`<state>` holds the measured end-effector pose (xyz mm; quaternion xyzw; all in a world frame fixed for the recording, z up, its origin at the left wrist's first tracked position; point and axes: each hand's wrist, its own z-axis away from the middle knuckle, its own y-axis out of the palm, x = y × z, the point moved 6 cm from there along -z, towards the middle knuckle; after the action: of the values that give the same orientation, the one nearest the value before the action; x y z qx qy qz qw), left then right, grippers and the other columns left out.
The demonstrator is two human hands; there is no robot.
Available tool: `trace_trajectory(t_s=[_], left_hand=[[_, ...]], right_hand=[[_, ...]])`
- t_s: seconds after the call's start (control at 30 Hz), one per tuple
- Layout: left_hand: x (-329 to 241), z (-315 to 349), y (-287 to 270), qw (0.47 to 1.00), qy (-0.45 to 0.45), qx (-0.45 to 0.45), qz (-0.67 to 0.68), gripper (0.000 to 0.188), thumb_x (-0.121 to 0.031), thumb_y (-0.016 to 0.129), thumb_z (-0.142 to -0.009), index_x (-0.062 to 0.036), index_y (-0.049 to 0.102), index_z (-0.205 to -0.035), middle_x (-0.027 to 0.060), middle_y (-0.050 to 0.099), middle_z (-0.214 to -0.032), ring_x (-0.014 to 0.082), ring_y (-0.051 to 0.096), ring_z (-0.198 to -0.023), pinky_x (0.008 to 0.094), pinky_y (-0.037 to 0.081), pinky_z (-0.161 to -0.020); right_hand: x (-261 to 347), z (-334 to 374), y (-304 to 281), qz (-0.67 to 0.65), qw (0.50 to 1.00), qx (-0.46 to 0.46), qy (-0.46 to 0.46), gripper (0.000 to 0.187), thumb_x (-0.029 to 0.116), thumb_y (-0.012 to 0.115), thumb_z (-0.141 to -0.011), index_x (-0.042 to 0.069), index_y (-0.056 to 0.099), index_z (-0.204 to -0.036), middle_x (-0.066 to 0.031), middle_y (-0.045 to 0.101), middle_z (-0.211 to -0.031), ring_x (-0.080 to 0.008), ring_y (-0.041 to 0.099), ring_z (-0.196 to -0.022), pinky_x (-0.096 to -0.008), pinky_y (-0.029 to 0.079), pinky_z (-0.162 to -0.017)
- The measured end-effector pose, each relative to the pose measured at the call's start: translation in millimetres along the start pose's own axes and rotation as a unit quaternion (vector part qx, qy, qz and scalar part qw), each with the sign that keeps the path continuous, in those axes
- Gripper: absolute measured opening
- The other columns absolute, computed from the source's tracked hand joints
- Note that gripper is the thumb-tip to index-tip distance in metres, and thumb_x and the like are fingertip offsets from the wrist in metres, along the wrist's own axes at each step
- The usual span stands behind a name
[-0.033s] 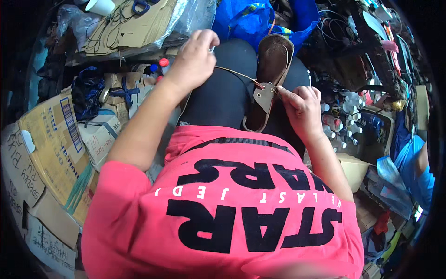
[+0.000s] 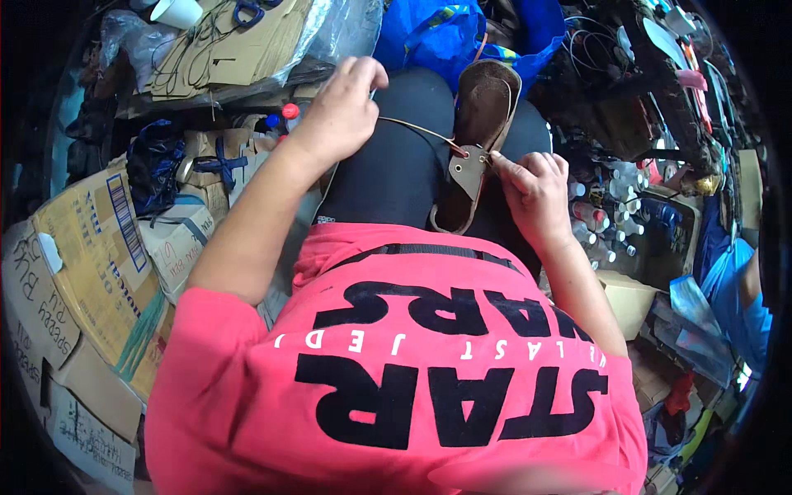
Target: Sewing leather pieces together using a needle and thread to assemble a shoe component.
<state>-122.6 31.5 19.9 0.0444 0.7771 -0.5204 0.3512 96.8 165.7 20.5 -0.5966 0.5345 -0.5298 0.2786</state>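
A brown shoe (image 2: 487, 103) lies lengthwise between my thighs, its opening facing up. Near its middle is a greyish flap (image 2: 467, 176) with several metal eyelets. A thin lace (image 2: 417, 129) runs from one eyelet across my left thigh, drawn out toward my left. My left hand (image 2: 342, 115) is closed on that lace above the thigh, its fingertips partly hidden. My right hand (image 2: 532, 186) pinches the shoe at the eyelet edge of the flap, thumb and forefinger together, the other fingers curled. Whether a lace end is also in that pinch is too small to tell.
A blue bag (image 2: 433, 37) stands beyond my knees. On the left are cardboard boxes (image 2: 91, 219), cardboard sheets (image 2: 239, 49), a white cup (image 2: 176, 12) and blue-handled scissors (image 2: 247, 11). Several small bottles (image 2: 606, 219) crowd a bin on my right.
My left hand has shifted slightly down and to the left, with the lace still stretched to the shoe. The shoe and my right hand look almost unmoved.
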Motion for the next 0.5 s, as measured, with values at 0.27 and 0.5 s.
trace_trajectory(t_s=[0.27,0.5], left_hand=[[-24.2,14.7,1.6,0.979,-0.094,0.09,0.16,0.019,0.001,0.056,-0.084,-0.0032,0.064,-0.101,0.0109,0.055,-0.09,0.0197,0.056,-0.091,0.029,0.046,-0.078],[-38.7,21.3,1.9,0.992,0.03,0.054,0.113,0.022,0.005,0.049,-0.084,-0.0024,0.059,-0.102,0.0111,0.055,-0.092,0.0192,0.058,-0.08,0.0302,0.047,-0.075]], right_hand=[[4.3,-2.5,4.5,0.033,0.999,0.021,-0.015,0.036,0.007,0.065,-0.073,0.017,0.066,-0.107,-0.0035,0.055,-0.079,-0.0228,0.054,-0.081,-0.0386,0.038,-0.083],[9.4,-1.4,5.3,0.035,0.999,0.022,-0.016,0.036,0.007,0.064,-0.075,0.015,0.065,-0.11,-0.0038,0.055,-0.08,-0.023,0.054,-0.081,-0.039,0.038,-0.083]])
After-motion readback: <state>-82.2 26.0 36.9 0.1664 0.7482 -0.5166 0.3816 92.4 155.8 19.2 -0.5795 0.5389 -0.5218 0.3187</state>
